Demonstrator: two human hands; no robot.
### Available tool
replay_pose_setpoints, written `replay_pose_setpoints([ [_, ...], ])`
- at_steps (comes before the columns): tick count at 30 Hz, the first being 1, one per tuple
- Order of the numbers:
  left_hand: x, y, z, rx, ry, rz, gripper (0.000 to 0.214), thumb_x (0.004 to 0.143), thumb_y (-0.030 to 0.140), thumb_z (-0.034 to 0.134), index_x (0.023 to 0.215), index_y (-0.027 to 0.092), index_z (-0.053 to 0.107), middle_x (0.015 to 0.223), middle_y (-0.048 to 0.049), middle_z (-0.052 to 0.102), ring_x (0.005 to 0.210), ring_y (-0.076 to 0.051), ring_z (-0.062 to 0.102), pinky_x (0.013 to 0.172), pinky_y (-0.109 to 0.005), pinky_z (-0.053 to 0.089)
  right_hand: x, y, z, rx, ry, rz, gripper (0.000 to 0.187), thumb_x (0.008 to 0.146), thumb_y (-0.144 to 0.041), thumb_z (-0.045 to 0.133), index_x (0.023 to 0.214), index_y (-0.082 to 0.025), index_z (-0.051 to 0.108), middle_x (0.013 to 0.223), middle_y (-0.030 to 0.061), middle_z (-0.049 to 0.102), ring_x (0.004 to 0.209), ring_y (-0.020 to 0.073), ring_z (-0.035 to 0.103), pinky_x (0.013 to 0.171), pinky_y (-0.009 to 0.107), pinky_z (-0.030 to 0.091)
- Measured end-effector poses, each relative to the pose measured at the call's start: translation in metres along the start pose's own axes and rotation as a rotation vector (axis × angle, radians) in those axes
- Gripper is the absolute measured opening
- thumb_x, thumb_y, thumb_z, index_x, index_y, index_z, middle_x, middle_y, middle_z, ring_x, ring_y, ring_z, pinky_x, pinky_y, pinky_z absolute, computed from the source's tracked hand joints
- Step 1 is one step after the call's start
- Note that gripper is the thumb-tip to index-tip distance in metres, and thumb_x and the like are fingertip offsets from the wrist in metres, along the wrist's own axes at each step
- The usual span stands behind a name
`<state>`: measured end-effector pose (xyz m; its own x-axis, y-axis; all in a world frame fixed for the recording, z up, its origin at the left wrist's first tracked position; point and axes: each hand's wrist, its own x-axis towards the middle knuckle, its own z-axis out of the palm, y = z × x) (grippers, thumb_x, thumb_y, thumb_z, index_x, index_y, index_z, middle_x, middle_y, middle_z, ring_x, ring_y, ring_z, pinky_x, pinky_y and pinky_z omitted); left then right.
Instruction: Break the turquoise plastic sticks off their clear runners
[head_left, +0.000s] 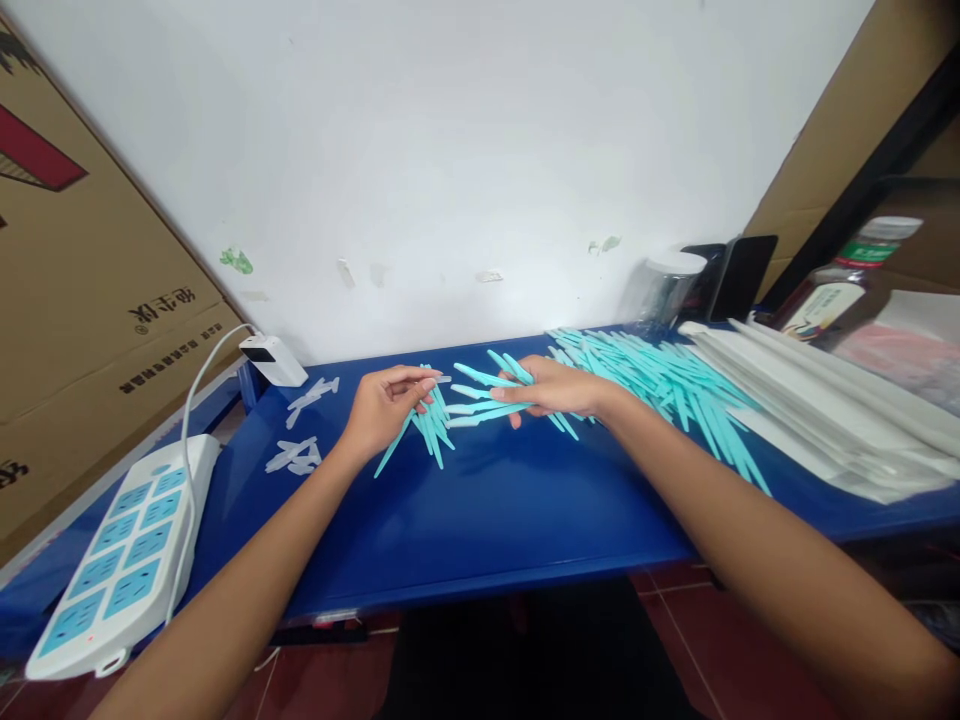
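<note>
My left hand [394, 405] pinches a small clear plastic cap [443, 379] between thumb and fingertips. Just under and beside those fingers lies a small pile of slim teal eyebrow razors [431, 432] on the blue table. Several more teal razors [487, 408] fan out from my right hand [551, 388], which is closed round them, with their paler ends pointing left toward my left hand. A larger heap of teal razors [652, 375] spreads behind and to the right of my right hand. Two small groups of clear caps [296, 457] rest to the left of my left hand.
At left are a white power strip [135, 550], a white charger [274, 360] with a cable, and a large cardboard box [90, 300]. White plastic bags [817, 410], a lidded jar [671, 285], a dark phone [742, 278] and a bottle [844, 280] line the right side of the blue table [480, 530].
</note>
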<state>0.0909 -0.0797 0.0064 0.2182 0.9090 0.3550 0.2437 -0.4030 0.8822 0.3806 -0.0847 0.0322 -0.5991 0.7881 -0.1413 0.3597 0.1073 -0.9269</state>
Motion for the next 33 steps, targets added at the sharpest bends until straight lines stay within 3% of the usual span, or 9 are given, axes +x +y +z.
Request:
replay_pose_setpoints([
  [4, -0.0003, 0.0022, 0.0005, 0.000, 0.044, 0.047, 0.034, 0.079, 0.043, 0.086, 0.098, 0.015, 0.084, 0.088, -0.0101, 0.078, 0.071, -0.018, 0.071, 0.059, -0.029, 0.059, 0.0013, 0.0018, 0.0010, 0.002, -0.053, -0.024, 0.053, 0.085, -0.066, 0.075, 0.076, -0.019, 0.052, 0.077, 0.0073, 0.073, 0.051, 0.0079, 0.036, 0.047, 0.025, 0.027],
  [12, -0.0020, 0.0003, -0.0001, 0.038, 0.040, -0.049, 0.039, 0.080, 0.049, 0.085, 0.100, 0.015, 0.085, 0.086, -0.0107, 0.081, 0.070, -0.019, 0.071, 0.059, -0.029, 0.058, 0.0012, 0.0006, 0.0006, -0.052, -0.108, -0.024, 0.054, 0.085, -0.069, 0.073, 0.080, -0.017, 0.060, 0.074, 0.0063, 0.072, 0.050, 0.0084, 0.037, 0.045, 0.025, 0.027],
  [23, -0.0018, 0.0027, -0.0004, -0.100, 0.059, -0.133, 0.043, 0.077, 0.050, 0.088, 0.101, 0.014, 0.085, 0.093, -0.0136, 0.082, 0.081, -0.022, 0.073, 0.063, -0.029, 0.058, -0.0003, -0.0020, -0.0011, -0.047, -0.119, -0.053, 0.052, 0.087, -0.066, 0.072, 0.078, -0.017, 0.058, 0.075, 0.0070, 0.073, 0.050, 0.0074, 0.036, 0.046, 0.024, 0.027],
  [28, -0.0027, 0.0031, 0.0012, -0.095, 0.043, -0.125, 0.042, 0.077, 0.049, 0.088, 0.101, 0.014, 0.085, 0.091, -0.0122, 0.082, 0.072, -0.018, 0.071, 0.064, -0.029, 0.058, 0.0013, 0.0013, 0.0012, -0.077, -0.158, -0.053, 0.053, 0.090, -0.068, 0.068, 0.079, -0.016, 0.061, 0.075, 0.0068, 0.073, 0.050, 0.0087, 0.040, 0.045, 0.024, 0.029],
  [33, -0.0068, 0.0058, 0.0068, -0.059, -0.001, -0.105, 0.038, 0.076, 0.047, 0.089, 0.098, 0.015, 0.086, 0.092, -0.0119, 0.082, 0.073, -0.020, 0.073, 0.069, -0.031, 0.059, 0.0035, 0.0041, 0.0071, -0.127, -0.163, -0.108, 0.056, 0.094, -0.067, 0.063, 0.075, -0.015, 0.066, 0.061, 0.0011, 0.062, 0.048, 0.0089, 0.040, 0.047, 0.024, 0.030],
])
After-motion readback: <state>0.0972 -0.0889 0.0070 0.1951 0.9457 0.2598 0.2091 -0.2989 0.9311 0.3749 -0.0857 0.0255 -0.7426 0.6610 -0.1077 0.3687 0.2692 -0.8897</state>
